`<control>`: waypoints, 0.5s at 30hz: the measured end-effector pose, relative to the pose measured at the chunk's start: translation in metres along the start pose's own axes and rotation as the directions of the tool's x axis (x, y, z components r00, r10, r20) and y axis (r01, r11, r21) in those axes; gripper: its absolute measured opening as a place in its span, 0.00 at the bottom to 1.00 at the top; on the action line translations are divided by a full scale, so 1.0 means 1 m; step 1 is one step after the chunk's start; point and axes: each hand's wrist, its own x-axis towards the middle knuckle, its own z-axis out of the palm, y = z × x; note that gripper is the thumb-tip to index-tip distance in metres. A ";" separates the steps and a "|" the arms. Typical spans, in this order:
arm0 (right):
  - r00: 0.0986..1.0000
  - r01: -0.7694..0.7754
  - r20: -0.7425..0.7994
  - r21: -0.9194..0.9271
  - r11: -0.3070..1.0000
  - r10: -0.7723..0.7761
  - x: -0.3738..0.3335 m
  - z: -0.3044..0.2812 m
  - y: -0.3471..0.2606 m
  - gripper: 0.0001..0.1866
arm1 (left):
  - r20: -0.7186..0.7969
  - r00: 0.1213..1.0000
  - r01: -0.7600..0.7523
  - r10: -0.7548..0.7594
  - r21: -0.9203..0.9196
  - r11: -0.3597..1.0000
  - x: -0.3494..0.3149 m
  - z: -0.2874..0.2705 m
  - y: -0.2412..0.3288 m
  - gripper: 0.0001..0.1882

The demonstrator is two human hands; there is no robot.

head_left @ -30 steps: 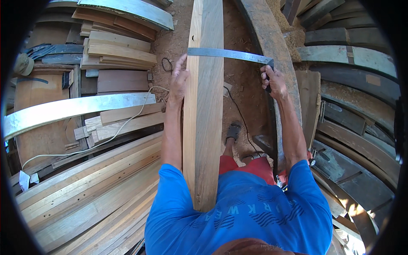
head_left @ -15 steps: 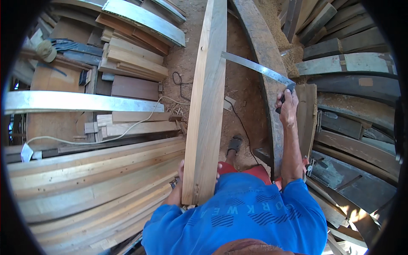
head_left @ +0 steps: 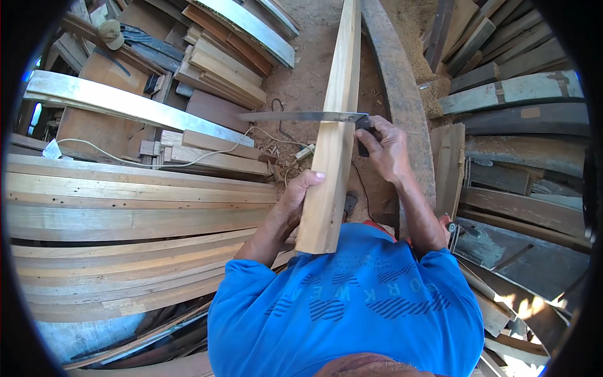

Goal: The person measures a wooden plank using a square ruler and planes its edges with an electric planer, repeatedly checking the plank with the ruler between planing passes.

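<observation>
A long pale timber beam (head_left: 328, 182) runs away from my body, its near end just in front of my shirt. My left hand (head_left: 303, 196) is wrapped round its left side near that end, with the thumb on the upper face. Ahead of it, my right hand (head_left: 386, 147) holds a try square (head_left: 295, 116) by its black handle. The thin metal blade crosses over the beam and sticks out past its left edge. The handle is beside the beam's right side; I cannot tell whether it touches. Some left fingers are hidden behind the wood.
Stacked long boards (head_left: 138, 223) fill the left side, with a pale cable (head_left: 188, 164) lying over shorter pieces. A thick curved plank (head_left: 402, 88) stands just right of the beam. More timber (head_left: 527, 154) is piled at the right. A dark cord (head_left: 364, 188) lies on the ground.
The try square has swung left from the beam's right side to lie across it. The beam's near end has turned and shifted right, and my left hand now shows further up its side.
</observation>
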 end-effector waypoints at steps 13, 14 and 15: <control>0.988 -0.081 0.113 -0.227 0.970 0.109 -0.009 -0.038 -0.023 0.05 | 0.272 0.951 -0.199 0.146 0.182 0.963 0.016 0.030 -0.015 0.50; 0.982 -0.104 0.134 -0.192 0.976 0.131 -0.008 -0.038 -0.025 0.05 | 0.285 0.948 -0.202 0.144 0.186 0.962 0.020 0.024 -0.018 0.51; 0.982 -0.107 0.132 -0.193 0.975 0.133 -0.007 -0.037 -0.024 0.05 | 0.299 0.944 -0.205 0.142 0.190 0.960 0.022 0.021 -0.019 0.52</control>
